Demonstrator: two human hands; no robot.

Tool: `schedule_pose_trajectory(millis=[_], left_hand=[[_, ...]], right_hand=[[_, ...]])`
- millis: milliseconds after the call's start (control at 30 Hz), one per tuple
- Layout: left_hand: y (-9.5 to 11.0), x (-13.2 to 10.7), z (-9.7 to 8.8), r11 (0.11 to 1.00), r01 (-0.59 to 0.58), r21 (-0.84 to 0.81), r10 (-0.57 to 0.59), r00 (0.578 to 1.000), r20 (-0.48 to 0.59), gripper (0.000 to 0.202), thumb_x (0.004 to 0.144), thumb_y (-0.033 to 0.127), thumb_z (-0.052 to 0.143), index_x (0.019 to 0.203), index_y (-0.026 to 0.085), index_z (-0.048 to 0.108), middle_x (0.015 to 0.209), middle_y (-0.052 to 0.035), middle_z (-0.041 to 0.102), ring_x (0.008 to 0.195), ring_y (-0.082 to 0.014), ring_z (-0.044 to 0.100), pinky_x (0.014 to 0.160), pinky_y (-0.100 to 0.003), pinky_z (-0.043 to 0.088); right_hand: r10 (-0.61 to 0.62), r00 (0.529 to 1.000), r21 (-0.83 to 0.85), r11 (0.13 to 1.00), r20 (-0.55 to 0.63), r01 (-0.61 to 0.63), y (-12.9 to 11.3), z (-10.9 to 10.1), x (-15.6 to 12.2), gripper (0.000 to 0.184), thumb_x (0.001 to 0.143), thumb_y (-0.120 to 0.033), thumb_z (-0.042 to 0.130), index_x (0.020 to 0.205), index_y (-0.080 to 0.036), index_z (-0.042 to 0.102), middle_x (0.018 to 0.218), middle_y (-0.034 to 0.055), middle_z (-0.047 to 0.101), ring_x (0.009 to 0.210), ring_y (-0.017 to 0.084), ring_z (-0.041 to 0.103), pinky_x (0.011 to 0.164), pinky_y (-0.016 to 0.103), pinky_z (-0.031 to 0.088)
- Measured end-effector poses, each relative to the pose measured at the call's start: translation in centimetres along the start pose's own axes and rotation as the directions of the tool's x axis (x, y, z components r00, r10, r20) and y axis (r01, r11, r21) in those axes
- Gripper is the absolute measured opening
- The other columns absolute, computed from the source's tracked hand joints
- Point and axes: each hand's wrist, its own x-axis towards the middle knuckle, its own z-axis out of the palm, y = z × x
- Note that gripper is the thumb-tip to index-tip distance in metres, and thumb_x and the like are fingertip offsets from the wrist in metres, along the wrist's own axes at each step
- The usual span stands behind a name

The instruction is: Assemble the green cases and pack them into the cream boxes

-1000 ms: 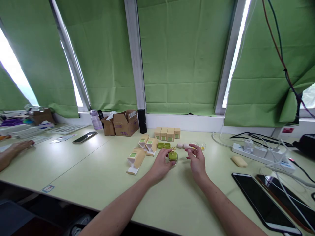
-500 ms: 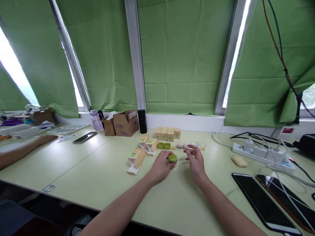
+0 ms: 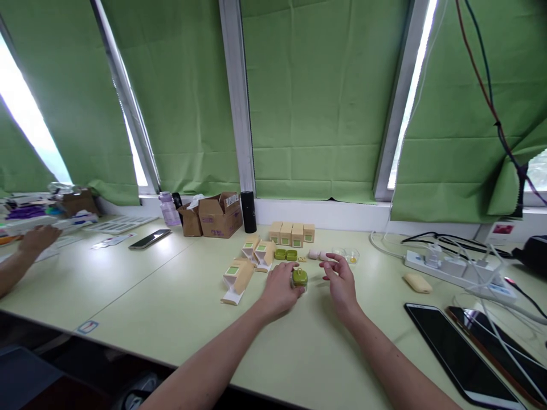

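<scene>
Green case (image 3: 299, 277) sits on table (image 3: 171, 296) below blinds (image 3: 316, 97).

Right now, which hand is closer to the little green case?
Left. The left hand holds the little green case from its left side, fingers touching it. The right hand is apart from it, off to its right.

1. The left hand (image 3: 280, 287) rests on the bench (image 3: 171, 307), fingers (image 3: 292, 267) closed on the left side of a small green case (image 3: 299, 277).
2. The right hand (image 3: 342, 282) sits just right of the case, apart from it, fingers loosely curled.
3. Open tan cartons (image 3: 239, 276) lie left of the left hand.
4. A row of four tan boxes (image 3: 292, 232) stands behind, near the window sill.
5. A power strip (image 3: 453, 266) and a phone (image 3: 457, 350) lie well to the right.
</scene>
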Motion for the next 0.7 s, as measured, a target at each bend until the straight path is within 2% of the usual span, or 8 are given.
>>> schedule_pose_trajectory(millis=[100, 233, 367, 433, 533, 633, 700], left_hand=[[0.4, 0.4, -1.1, 1.000, 0.018, 0.025, -0.017, 0.999, -0.046, 0.064, 0.078, 0.024, 0.072, 0.139, 0.022, 0.053, 0.138, -0.0152, 0.060, 0.131, -0.0344, 0.053, 0.111, -0.049, 0.038], [0.4, 1.2, -3.6, 0.987, 0.118, 0.106, -0.099, 0.980, -0.172, 0.054, 0.087, 0.023, 0.060, 0.139, 0.019, 0.050, 0.140, -0.0164, 0.058, 0.133, -0.0336, 0.052, 0.111, -0.051, 0.037], [0.2, 1.4, -6.2, 0.951, 0.184, 0.247, -0.111, 0.953, -0.283, 0.046, 0.092, 0.024, 0.054, 0.137, 0.019, 0.050, 0.136, -0.0163, 0.060, 0.131, -0.0342, 0.052, 0.109, -0.052, 0.038], [0.0, 1.3, -7.3, 0.915, 0.222, 0.337, -0.120, 0.947, -0.299, 0.044, 0.093, 0.027, 0.053, 0.137, 0.020, 0.051, 0.136, -0.0169, 0.060, 0.129, -0.0355, 0.052, 0.108, -0.052, 0.038], [-0.7, 0.7, -8.9, 0.838, 0.226, 0.497, -0.109, 0.961, -0.254, 0.048, 0.095, 0.031, 0.050, 0.142, 0.020, 0.047, 0.138, -0.0181, 0.058, 0.128, -0.0355, 0.053, 0.103, -0.047, 0.042], [-2.0, -0.1, -10.1, 0.724, 0.283, 0.629, -0.158, 0.956, -0.248, 0.056, 0.094, 0.033, 0.052, 0.146, 0.016, 0.042, 0.138, -0.0213, 0.057, 0.131, -0.0384, 0.053, 0.105, -0.048, 0.041], [-3.0, -0.7, -10.5, 0.671, 0.340, 0.659, -0.232, 0.940, -0.250, 0.062, 0.094, 0.041, 0.052, 0.149, 0.015, 0.037, 0.138, -0.0239, 0.056, 0.127, -0.0412, 0.056, 0.103, -0.051, 0.042]], right_hand=[[-0.001, 1.000, -0.004, 1.000, -0.003, 0.001, 0.0, 0.0, 0.0, 0.038, 0.078, -0.047, 0.067, 0.109, -0.025, 0.064, 0.089, 0.0039, 0.072, 0.096, 0.027, 0.066, 0.075, 0.038, 0.050], [-0.001, 1.000, -0.026, 1.000, -0.008, 0.001, 0.0, -0.1, 0.0, 0.038, 0.079, -0.048, 0.067, 0.109, -0.025, 0.065, 0.090, 0.0048, 0.073, 0.095, 0.027, 0.066, 0.076, 0.039, 0.051], [0.006, 1.000, -0.027, 1.000, -0.011, -0.006, 0.0, -0.1, 0.1, 0.041, 0.076, -0.050, 0.069, 0.107, -0.024, 0.065, 0.088, 0.0049, 0.073, 0.094, 0.028, 0.067, 0.074, 0.038, 0.051], [0.010, 1.000, -0.029, 1.000, -0.012, -0.010, 0.0, 0.0, 0.1, 0.040, 0.075, -0.050, 0.069, 0.106, -0.025, 0.065, 0.087, 0.0043, 0.073, 0.094, 0.028, 0.067, 0.073, 0.038, 0.050], [0.011, 1.000, -0.036, 0.999, -0.009, -0.011, 0.0, 0.0, 0.0, 0.039, 0.076, -0.049, 0.067, 0.107, -0.025, 0.065, 0.088, 0.0040, 0.073, 0.096, 0.028, 0.067, 0.075, 0.037, 0.050], [0.012, 1.000, -0.041, 0.999, 0.001, -0.012, 0.1, 0.0, -0.1, 0.039, 0.077, -0.047, 0.066, 0.109, -0.025, 0.064, 0.089, 0.0042, 0.073, 0.098, 0.028, 0.067, 0.076, 0.038, 0.050], [0.014, 1.000, -0.045, 0.999, 0.004, -0.014, 0.1, 0.0, -0.2, 0.038, 0.078, -0.047, 0.066, 0.109, -0.025, 0.064, 0.090, 0.0042, 0.073, 0.098, 0.027, 0.067, 0.076, 0.037, 0.050]])
